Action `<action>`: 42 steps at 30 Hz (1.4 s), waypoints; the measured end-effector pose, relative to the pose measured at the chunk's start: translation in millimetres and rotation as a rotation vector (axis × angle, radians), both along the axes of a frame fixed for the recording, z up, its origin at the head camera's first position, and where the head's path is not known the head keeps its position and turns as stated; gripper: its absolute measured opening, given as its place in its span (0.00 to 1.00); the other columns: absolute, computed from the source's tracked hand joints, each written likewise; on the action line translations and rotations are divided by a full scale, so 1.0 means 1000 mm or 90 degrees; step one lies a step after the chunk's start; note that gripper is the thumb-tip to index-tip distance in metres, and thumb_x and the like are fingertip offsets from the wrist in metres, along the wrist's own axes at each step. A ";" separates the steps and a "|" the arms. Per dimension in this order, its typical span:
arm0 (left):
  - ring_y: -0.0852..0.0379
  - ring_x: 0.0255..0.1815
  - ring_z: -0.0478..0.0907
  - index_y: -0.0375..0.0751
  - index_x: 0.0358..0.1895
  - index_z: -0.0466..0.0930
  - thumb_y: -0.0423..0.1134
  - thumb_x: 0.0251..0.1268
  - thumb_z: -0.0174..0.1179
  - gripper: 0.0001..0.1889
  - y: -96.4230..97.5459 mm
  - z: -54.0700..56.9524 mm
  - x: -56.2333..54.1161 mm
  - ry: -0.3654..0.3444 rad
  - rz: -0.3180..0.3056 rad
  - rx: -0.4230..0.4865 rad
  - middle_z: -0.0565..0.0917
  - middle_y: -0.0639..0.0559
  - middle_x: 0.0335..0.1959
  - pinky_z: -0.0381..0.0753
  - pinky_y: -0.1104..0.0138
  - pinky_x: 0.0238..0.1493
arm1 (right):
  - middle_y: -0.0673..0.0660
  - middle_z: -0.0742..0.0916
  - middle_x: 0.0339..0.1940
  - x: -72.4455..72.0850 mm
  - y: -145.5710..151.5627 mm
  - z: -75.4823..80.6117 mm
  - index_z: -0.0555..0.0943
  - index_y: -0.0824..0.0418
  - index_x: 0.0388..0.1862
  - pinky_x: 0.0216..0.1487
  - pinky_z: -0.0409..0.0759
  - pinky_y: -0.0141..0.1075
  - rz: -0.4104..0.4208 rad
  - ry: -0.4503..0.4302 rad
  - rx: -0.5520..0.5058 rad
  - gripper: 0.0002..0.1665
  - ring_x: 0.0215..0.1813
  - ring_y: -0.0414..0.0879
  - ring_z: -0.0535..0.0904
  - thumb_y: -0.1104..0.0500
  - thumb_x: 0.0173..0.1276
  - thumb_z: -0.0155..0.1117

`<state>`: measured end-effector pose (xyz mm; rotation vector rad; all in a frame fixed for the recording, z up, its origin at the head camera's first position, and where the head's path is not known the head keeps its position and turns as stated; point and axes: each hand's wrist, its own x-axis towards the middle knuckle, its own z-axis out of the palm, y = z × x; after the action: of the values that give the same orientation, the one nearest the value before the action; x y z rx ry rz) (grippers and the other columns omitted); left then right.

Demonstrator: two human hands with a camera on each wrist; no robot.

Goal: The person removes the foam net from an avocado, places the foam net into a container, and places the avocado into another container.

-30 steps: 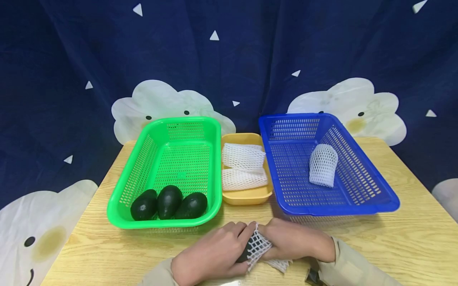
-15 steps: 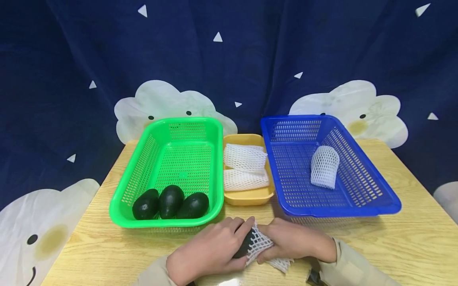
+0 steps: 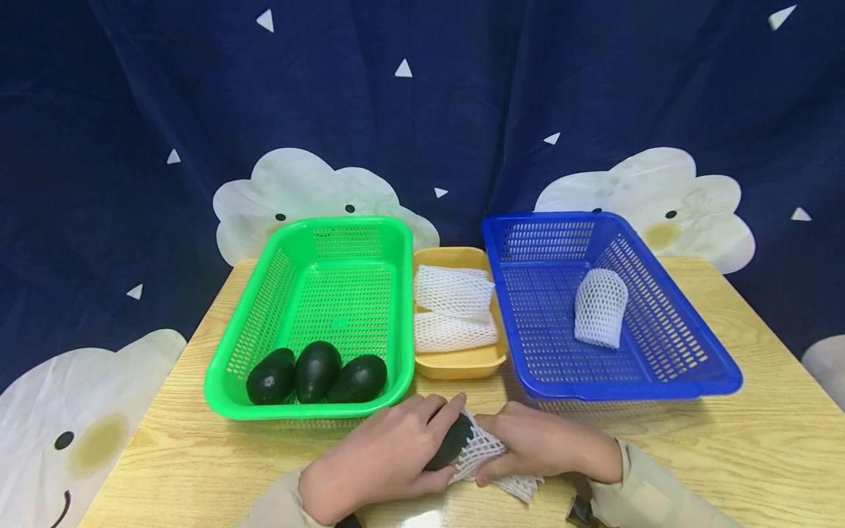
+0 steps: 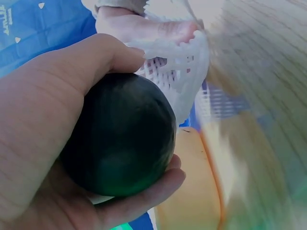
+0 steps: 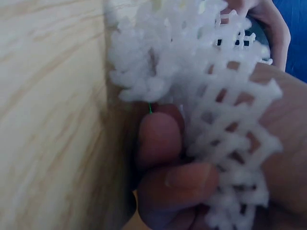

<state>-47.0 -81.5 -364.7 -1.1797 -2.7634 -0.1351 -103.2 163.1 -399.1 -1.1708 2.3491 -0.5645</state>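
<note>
My left hand (image 3: 389, 456) grips a dark avocado (image 4: 124, 136), its thumb over one side and fingers curled under the other in the left wrist view. A white foam net sleeve (image 3: 480, 451) covers the avocado's right end. My right hand (image 3: 541, 444) holds that sleeve, fingers curled on the mesh (image 5: 230, 110), and its loose end sticks out below the hand. Both hands are low over the table, in front of the baskets. Part of the avocado is hidden by the left hand and the mesh.
Three avocados (image 3: 318, 372) lie at the near end of a green basket (image 3: 214, 385). A yellow tray (image 3: 460, 372) holds folded white net sleeves (image 3: 455, 331). To the right, a blue basket (image 3: 716, 374) contains one net-wrapped item (image 3: 599, 308). All stand on a wooden table (image 3: 779, 440).
The left hand and avocado have shifted slightly left, and more of the dark skin shows outside the sleeve. The right hand keeps its hold nearly in place. The head view has shifted slightly.
</note>
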 end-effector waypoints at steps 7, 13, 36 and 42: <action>0.60 0.46 0.84 0.40 0.69 0.72 0.59 0.64 0.65 0.36 -0.002 0.006 0.001 0.020 -0.008 0.006 0.85 0.52 0.51 0.86 0.69 0.43 | 0.35 0.83 0.29 -0.001 0.000 0.000 0.81 0.46 0.46 0.29 0.76 0.23 0.000 -0.011 -0.004 0.21 0.27 0.24 0.75 0.36 0.63 0.72; 0.61 0.46 0.83 0.42 0.66 0.74 0.59 0.62 0.66 0.34 -0.005 0.009 0.001 0.032 -0.016 0.030 0.85 0.53 0.51 0.86 0.70 0.42 | 0.35 0.85 0.30 -0.001 0.001 -0.001 0.81 0.45 0.47 0.30 0.76 0.22 0.010 -0.010 -0.016 0.21 0.28 0.24 0.76 0.36 0.63 0.72; 0.59 0.49 0.85 0.41 0.68 0.75 0.58 0.60 0.69 0.37 -0.027 0.035 -0.002 0.072 -0.014 0.147 0.85 0.52 0.54 0.89 0.67 0.45 | 0.35 0.85 0.32 -0.002 0.002 -0.002 0.80 0.44 0.46 0.32 0.77 0.22 0.015 -0.013 -0.015 0.21 0.30 0.24 0.76 0.35 0.63 0.71; 0.56 0.50 0.86 0.42 0.69 0.74 0.60 0.62 0.67 0.37 -0.040 0.045 -0.005 0.083 0.025 0.159 0.85 0.50 0.55 0.89 0.63 0.47 | 0.34 0.82 0.30 -0.002 0.002 -0.002 0.79 0.44 0.42 0.30 0.75 0.22 0.016 0.007 -0.014 0.21 0.28 0.24 0.74 0.33 0.63 0.70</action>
<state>-51.6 -121.3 -319.7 -1.0318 -2.5638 -0.3727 -105.2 165.2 -401.5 -1.2145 2.3390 -0.5782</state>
